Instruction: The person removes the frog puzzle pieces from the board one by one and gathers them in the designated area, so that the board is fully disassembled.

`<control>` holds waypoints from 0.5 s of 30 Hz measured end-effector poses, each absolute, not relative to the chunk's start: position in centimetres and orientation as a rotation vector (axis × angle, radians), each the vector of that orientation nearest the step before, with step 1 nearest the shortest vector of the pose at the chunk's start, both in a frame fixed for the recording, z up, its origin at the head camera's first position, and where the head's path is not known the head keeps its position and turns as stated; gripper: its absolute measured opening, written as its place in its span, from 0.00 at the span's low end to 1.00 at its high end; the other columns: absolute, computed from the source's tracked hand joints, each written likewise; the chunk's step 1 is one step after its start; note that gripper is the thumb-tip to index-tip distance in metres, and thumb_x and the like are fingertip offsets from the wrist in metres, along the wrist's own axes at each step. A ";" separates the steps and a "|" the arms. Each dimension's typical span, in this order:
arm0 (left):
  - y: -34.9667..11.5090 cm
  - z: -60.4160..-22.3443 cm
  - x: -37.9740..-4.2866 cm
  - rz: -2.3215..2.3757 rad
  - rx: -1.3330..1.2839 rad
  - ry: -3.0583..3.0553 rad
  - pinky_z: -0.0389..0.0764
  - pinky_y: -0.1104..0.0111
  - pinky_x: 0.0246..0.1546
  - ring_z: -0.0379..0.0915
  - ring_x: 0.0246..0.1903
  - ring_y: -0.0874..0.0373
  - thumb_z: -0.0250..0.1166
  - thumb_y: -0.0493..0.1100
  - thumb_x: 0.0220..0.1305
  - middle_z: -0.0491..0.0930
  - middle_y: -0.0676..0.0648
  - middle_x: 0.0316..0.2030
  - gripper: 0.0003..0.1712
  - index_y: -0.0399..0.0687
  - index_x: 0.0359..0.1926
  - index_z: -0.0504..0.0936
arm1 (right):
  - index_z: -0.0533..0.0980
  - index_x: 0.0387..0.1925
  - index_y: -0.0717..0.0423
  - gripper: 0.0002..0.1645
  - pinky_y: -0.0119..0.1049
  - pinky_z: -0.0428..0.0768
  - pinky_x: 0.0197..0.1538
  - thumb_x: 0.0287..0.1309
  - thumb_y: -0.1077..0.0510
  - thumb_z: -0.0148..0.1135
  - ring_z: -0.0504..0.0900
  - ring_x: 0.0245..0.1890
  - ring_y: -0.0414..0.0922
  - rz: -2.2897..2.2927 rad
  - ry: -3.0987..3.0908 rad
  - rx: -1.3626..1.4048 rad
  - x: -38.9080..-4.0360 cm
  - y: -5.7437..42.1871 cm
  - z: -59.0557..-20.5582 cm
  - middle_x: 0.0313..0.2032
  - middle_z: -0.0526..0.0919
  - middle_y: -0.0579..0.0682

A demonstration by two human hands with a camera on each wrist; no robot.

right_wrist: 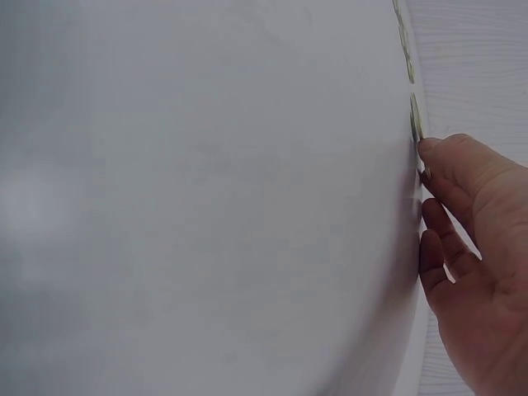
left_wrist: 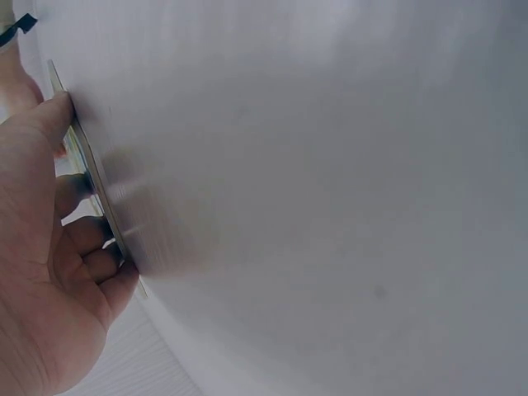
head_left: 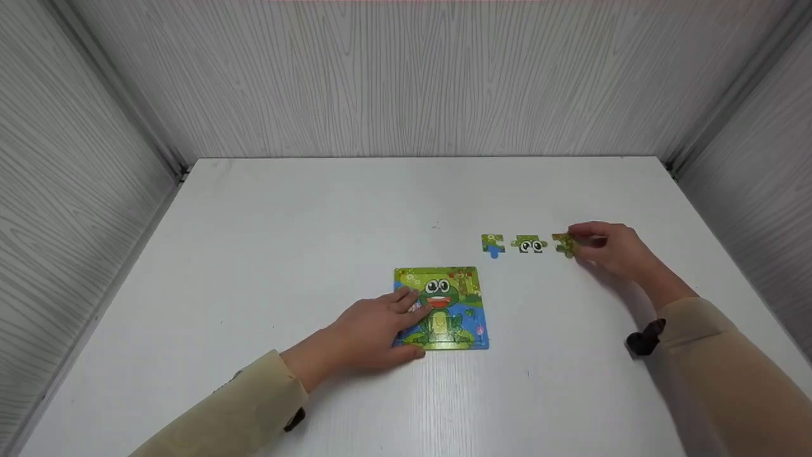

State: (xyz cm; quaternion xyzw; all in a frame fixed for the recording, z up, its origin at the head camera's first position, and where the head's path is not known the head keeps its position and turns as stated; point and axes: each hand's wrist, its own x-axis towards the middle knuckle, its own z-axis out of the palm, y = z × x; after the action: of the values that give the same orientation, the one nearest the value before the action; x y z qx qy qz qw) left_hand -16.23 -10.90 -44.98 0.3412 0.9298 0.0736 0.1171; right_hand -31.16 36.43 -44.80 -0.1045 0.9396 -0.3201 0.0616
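A square frog jigsaw puzzle lies flat on the white table in the head view. My left hand rests on its left side, fingers spread over the picture and thumb along the near edge. The left wrist view shows the puzzle edge-on, with the left hand against it. To the right, my right hand pinches a green puzzle piece at its right side between thumb and finger. In the right wrist view that piece appears edge-on, low at the table, by the right hand's fingertips.
Left of the pinched piece, in a row, lie a piece with two frog eyes and a green-and-blue piece. White wood-grain panels enclose the table at the back and both sides.
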 end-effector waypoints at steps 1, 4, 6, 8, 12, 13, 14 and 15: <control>-10.9 -45.0 -16.2 0.215 0.997 2.721 0.70 0.48 0.72 0.50 0.81 0.47 0.52 0.73 0.76 0.56 0.45 0.82 0.45 0.58 0.84 0.60 | 0.77 0.70 0.58 0.28 0.55 0.77 0.65 0.70 0.60 0.67 0.78 0.66 0.61 -0.965 2.844 -0.323 -31.2 36.4 -44.8 0.67 0.79 0.61; -10.9 -44.9 -16.2 0.211 0.989 2.715 0.70 0.48 0.72 0.49 0.82 0.47 0.52 0.73 0.76 0.55 0.45 0.82 0.45 0.59 0.84 0.59 | 0.77 0.70 0.58 0.28 0.54 0.77 0.64 0.70 0.60 0.67 0.78 0.65 0.61 -0.957 2.852 -0.328 -31.2 36.4 -44.9 0.67 0.79 0.61; -10.9 -45.0 -16.3 0.209 0.990 2.716 0.70 0.48 0.72 0.50 0.82 0.47 0.52 0.73 0.76 0.55 0.45 0.83 0.45 0.59 0.84 0.59 | 0.77 0.70 0.58 0.28 0.54 0.77 0.64 0.70 0.60 0.67 0.78 0.65 0.60 -0.955 2.852 -0.331 -31.2 36.5 -44.9 0.67 0.79 0.61; -10.9 -45.0 -16.3 0.207 0.990 2.716 0.70 0.48 0.72 0.49 0.82 0.47 0.52 0.73 0.76 0.54 0.45 0.83 0.45 0.60 0.84 0.59 | 0.77 0.70 0.57 0.29 0.55 0.76 0.64 0.70 0.61 0.67 0.78 0.65 0.60 -0.960 2.847 -0.321 -31.2 36.6 -44.9 0.67 0.79 0.60; -10.9 -45.0 -16.3 0.202 0.989 2.718 0.70 0.48 0.72 0.49 0.82 0.48 0.52 0.73 0.76 0.54 0.45 0.83 0.46 0.59 0.84 0.59 | 0.77 0.71 0.55 0.30 0.52 0.77 0.63 0.71 0.57 0.68 0.77 0.65 0.59 -0.994 2.828 -0.269 -31.1 36.6 -44.8 0.68 0.79 0.59; -10.9 -45.0 -16.3 0.201 0.988 2.718 0.70 0.48 0.72 0.49 0.82 0.48 0.52 0.73 0.76 0.54 0.45 0.83 0.46 0.59 0.84 0.59 | 0.76 0.72 0.54 0.30 0.50 0.77 0.63 0.71 0.55 0.68 0.77 0.64 0.58 -1.011 2.819 -0.254 -31.0 36.7 -44.8 0.68 0.79 0.59; -10.9 -45.0 -16.3 0.201 0.988 2.719 0.70 0.48 0.72 0.49 0.82 0.48 0.52 0.73 0.76 0.55 0.45 0.83 0.46 0.59 0.84 0.59 | 0.76 0.72 0.54 0.31 0.48 0.77 0.62 0.71 0.54 0.69 0.77 0.64 0.58 -1.029 2.812 -0.240 -30.9 36.7 -44.8 0.68 0.79 0.58; -10.9 -45.0 -16.3 0.200 0.985 2.718 0.70 0.48 0.72 0.50 0.82 0.48 0.52 0.73 0.76 0.55 0.45 0.82 0.46 0.59 0.84 0.59 | 0.76 0.72 0.54 0.31 0.47 0.77 0.62 0.72 0.53 0.69 0.77 0.65 0.58 -1.050 2.801 -0.227 -30.8 36.6 -44.7 0.68 0.79 0.58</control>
State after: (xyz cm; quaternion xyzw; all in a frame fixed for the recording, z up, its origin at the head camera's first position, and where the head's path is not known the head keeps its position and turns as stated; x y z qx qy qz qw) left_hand -16.26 -10.91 -45.04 0.3374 0.9309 0.0686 0.1217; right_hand -30.81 36.63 -44.73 -0.0756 0.9313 -0.3491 0.0708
